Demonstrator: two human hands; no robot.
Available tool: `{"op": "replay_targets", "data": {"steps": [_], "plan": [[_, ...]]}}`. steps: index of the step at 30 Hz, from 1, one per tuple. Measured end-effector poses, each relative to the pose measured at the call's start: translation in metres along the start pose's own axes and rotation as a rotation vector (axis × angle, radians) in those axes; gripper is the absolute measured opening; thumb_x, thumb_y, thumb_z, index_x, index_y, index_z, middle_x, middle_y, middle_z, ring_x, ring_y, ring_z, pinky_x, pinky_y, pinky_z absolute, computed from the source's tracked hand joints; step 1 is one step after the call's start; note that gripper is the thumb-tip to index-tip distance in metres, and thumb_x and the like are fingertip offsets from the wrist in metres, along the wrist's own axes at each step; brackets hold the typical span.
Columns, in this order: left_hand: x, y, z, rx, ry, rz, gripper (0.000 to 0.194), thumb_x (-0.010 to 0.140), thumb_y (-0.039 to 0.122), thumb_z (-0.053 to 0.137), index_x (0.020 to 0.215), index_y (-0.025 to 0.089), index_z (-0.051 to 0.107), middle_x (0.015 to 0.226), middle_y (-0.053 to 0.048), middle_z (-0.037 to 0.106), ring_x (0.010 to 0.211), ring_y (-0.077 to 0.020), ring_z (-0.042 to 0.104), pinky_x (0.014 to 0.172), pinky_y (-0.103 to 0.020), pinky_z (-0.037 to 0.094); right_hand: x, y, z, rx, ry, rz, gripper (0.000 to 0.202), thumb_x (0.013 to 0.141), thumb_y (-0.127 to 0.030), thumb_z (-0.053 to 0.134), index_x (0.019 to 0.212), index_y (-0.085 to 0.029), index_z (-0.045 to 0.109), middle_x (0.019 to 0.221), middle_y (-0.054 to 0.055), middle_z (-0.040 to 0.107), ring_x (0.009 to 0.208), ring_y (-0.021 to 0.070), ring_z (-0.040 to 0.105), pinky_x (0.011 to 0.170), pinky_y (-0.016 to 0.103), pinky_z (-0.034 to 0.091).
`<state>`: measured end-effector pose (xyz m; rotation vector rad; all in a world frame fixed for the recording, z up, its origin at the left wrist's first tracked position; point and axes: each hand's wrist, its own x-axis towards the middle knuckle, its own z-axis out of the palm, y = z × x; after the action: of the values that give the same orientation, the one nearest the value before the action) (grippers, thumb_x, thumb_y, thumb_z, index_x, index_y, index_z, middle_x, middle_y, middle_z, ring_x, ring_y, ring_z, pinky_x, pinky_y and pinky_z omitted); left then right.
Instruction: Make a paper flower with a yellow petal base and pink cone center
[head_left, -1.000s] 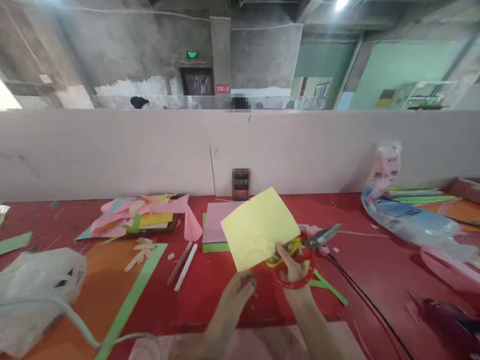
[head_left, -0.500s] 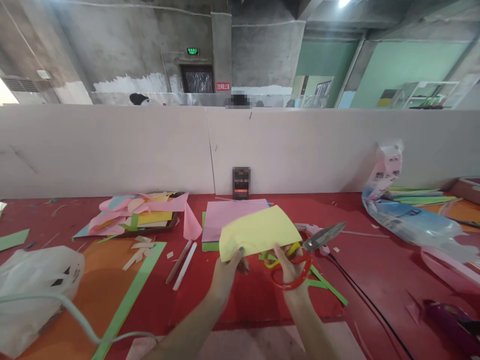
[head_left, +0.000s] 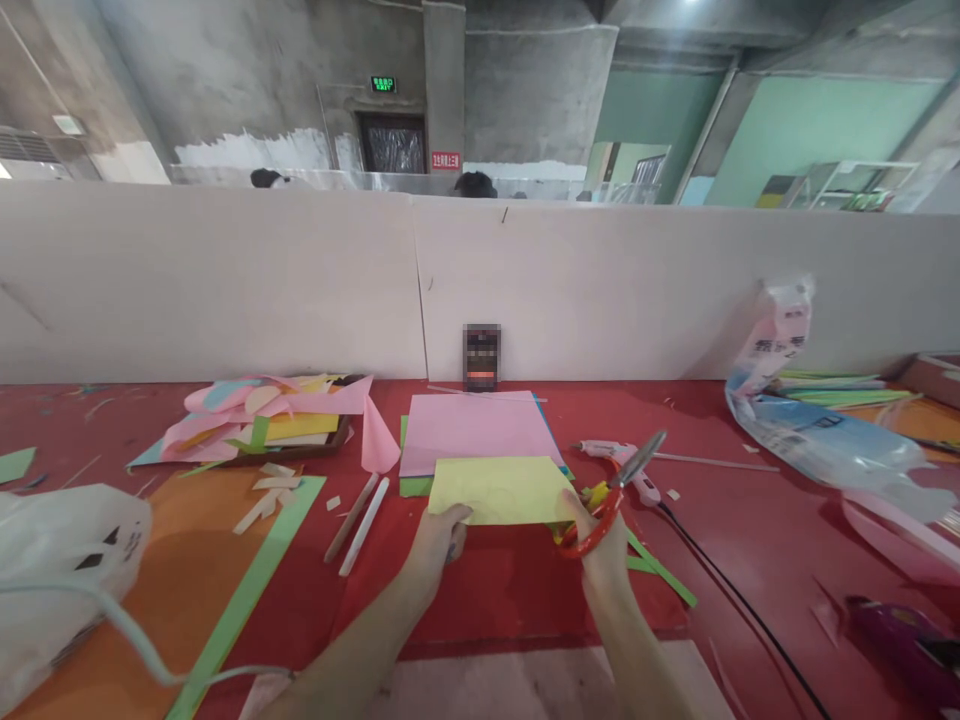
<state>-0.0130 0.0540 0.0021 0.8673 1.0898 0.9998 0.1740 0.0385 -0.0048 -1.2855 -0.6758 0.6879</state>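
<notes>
A sheet of yellow paper [head_left: 499, 490] spans the space between my hands, over the red table. My left hand [head_left: 441, 535] pinches its lower left corner, thumb on top. At the right end my right hand [head_left: 600, 530] grips the paper's edge with the thumb, and scissors [head_left: 589, 540] with red and yellow handles hang on the same hand, blades pointing up and right. Behind the yellow sheet lie pink paper [head_left: 472, 430] and a green sheet [head_left: 414, 487] under it. Green strips [head_left: 660, 570] lie beside my right wrist.
A hot glue gun [head_left: 622, 465] lies at right, its black cord running forward. Paper scraps fill a tray [head_left: 346, 435] at left, near a pink paper cone [head_left: 379, 440] and two sticks [head_left: 364, 530]. A plastic bag [head_left: 832, 430] sits right; a white partition [head_left: 300, 280] stands behind.
The yellow paper has come down and levelled out from its tilt. Both hands have kept hold of it, and the scissors have turned with the right hand, blades now steeper.
</notes>
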Motion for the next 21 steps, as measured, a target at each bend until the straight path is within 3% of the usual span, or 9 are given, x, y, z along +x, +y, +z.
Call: {"op": "replay_targets", "data": {"steps": [4,11,16,21], "plan": [[0.004,-0.001,-0.002,0.005,0.057,0.021,0.047,0.071,0.043,0.049,0.035,0.020,0.031,0.027,0.008,0.021,0.027,-0.0047,0.019,0.035,-0.022,0.014,-0.006,-0.002,0.004,-0.030,-0.083,0.069,0.033,0.062,-0.037,0.068,0.064,-0.020,0.039,0.036,-0.008,0.047,0.026,0.0103,0.043,0.026,0.019,0.031],[0.007,-0.004,-0.004,0.061,0.221,0.147,0.030,0.067,0.043,0.059,0.056,0.016,0.051,0.037,0.006,0.045,0.038,-0.0078,0.040,0.040,-0.020,0.030,-0.010,-0.005,0.009,0.005,-0.075,0.112,0.043,0.057,-0.039,0.072,0.071,-0.022,0.035,0.040,-0.009,0.051,0.026,0.0099,0.043,0.025,0.017,0.031],[0.002,0.001,-0.003,0.066,0.182,0.181,0.026,0.066,0.038,0.060,0.056,0.016,0.051,0.033,0.008,0.041,0.032,-0.0074,0.035,0.036,-0.021,0.028,-0.014,-0.012,0.010,-0.009,-0.083,0.049,0.033,0.063,-0.033,0.068,0.069,-0.020,0.039,0.039,-0.009,0.048,0.030,0.0088,0.045,0.029,0.017,0.034],[0.002,0.003,-0.001,0.080,0.096,0.197,0.031,0.068,0.044,0.058,0.060,0.014,0.057,0.043,0.002,0.055,0.036,-0.0097,0.044,0.040,-0.023,0.035,-0.013,-0.012,0.010,-0.016,0.033,-0.009,0.035,0.061,-0.031,0.069,0.075,-0.021,0.039,0.045,-0.011,0.047,0.028,0.0069,0.041,0.027,0.016,0.031]]}}
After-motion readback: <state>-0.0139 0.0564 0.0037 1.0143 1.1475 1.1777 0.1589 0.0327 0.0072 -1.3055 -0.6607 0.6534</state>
